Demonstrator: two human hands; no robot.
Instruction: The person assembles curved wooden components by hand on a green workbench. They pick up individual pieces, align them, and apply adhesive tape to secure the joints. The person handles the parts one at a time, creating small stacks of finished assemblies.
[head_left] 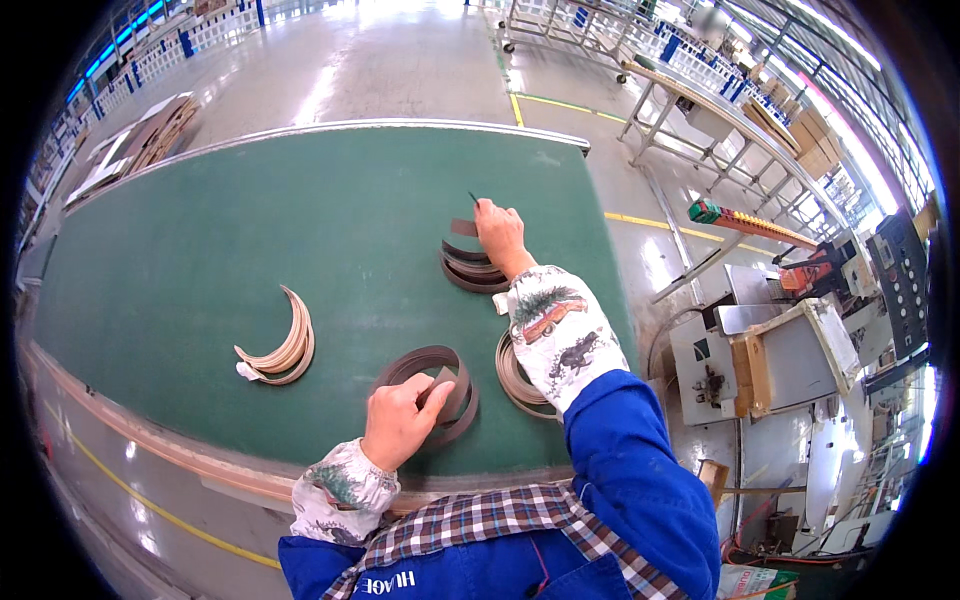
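My left hand (402, 418) is closed on a coil of dark brown edge-banding strip (462, 408) near the front edge of the green table. Farther off, my right hand (503, 238) pinches a slim dark pen-like tool (473, 197), its tip pointing away. Just left of that hand sits a second brown coil (466, 272), with a flat brown strip end (463, 228) sticking up beside the fingers. A beige coil (515, 375) lies partly under my right sleeve. Off to the left rests a crescent-shaped bundle of beige strips (292, 347) with a white wrap at one end.
The green tabletop (250, 220) has a pale far rim. Beyond its right side stand a metal-legged roller rack (720, 110) and machinery with a wooden-framed box (800, 355). Stacked boards (140, 145) lie on the floor at the far left.
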